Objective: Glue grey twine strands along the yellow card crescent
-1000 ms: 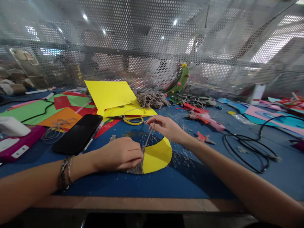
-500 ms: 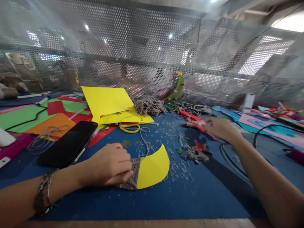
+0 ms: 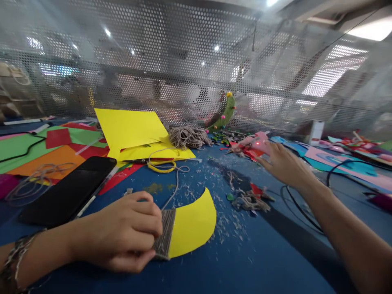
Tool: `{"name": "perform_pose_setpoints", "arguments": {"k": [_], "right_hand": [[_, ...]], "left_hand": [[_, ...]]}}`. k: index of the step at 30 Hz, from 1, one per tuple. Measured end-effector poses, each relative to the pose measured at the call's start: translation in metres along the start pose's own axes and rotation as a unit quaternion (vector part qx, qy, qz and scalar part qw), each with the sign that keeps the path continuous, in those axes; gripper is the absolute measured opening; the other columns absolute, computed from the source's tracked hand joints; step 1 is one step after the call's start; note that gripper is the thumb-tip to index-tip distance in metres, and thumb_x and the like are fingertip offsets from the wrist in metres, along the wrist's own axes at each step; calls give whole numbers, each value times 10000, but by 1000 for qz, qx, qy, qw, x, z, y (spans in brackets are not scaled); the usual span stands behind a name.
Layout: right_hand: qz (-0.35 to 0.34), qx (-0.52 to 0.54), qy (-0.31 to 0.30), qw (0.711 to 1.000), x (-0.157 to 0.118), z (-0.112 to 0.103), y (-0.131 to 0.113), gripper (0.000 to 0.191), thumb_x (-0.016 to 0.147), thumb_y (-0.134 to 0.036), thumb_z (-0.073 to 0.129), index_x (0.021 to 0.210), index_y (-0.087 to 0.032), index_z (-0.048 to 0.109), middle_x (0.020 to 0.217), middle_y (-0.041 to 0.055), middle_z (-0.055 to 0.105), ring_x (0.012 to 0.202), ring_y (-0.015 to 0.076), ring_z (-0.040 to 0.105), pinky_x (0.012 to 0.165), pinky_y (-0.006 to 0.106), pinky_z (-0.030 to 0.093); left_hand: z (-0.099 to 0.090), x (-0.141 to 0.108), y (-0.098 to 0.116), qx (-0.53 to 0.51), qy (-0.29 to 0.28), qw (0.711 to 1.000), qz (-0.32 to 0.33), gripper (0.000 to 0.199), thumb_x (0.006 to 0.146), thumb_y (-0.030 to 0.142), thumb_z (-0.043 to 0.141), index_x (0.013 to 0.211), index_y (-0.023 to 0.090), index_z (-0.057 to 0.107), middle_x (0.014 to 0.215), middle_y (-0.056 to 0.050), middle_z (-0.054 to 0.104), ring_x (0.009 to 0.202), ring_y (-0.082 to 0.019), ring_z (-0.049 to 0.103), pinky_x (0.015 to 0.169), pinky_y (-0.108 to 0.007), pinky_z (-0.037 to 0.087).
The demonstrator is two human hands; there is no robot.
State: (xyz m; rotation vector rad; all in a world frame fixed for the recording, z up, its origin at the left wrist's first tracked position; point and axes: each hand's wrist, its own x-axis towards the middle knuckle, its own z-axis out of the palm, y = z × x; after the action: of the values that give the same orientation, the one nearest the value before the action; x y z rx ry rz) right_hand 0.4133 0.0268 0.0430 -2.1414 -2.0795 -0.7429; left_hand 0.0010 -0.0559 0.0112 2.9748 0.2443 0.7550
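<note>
My left hand (image 3: 128, 232) is closed on the wrapped end of a yellow crescent-shaped paper cutout (image 3: 194, 222), which lies on the blue table. Grey yarn (image 3: 167, 228) winds closely round that end, and a loose strand runs from it toward the yellow-handled scissors (image 3: 161, 166). Over on the right, my right hand (image 3: 283, 163) grips a pink glue gun (image 3: 259, 143) with a small red light. The gun is above red scraps (image 3: 252, 154), and its handle is mostly hidden by my fingers.
A black phone (image 3: 72, 188) and coloured paper sheets (image 3: 49, 159) lie at left. Folded yellow card (image 3: 131, 128) and a yarn bundle (image 3: 190, 137) are behind. A green crescent with pompoms (image 3: 225, 116) leans on the mesh panel. A black cable (image 3: 301, 210) curves near my right forearm.
My right hand has taken hold of the glue gun and lifted its body from among the scraps. My left hand has shifted slightly on the wrapped end, exposing more yarn.
</note>
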Motion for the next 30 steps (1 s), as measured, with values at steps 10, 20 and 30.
{"name": "perform_pose_setpoints", "arguments": {"k": [10, 20, 30], "right_hand": [[-81, 95, 224, 967, -24, -38, -67, 505, 798, -455, 436, 1170, -115, 402, 1045, 181, 565, 919, 271, 562, 698, 357, 451], [-311, 148, 243, 907, -57, -44, -112, 391, 839, -417, 371, 1145, -174, 370, 947, 123, 593, 830, 202, 600, 619, 279, 499], [-413, 148, 210, 874, -65, -34, -127, 386, 858, -386, 349, 1151, -138, 387, 919, 149, 607, 748, 207, 618, 486, 278, 498]], "left_hand": [[-3, 0, -2, 57, -27, 998, 5, 265, 770, 142, 379, 508, 182, 397, 472, 24, 478, 441, -106, 380, 531, -284, 359], [-2, -5, -9, 24, -97, 995, 0, 168, 816, 279, 474, 809, 215, 629, 639, 8, 600, 487, -113, 492, 478, -286, 343], [-1, -7, -5, -78, -95, 990, -65, 142, 742, 250, 570, 870, 242, 630, 701, 29, 618, 563, -104, 555, 522, -262, 375]]}}
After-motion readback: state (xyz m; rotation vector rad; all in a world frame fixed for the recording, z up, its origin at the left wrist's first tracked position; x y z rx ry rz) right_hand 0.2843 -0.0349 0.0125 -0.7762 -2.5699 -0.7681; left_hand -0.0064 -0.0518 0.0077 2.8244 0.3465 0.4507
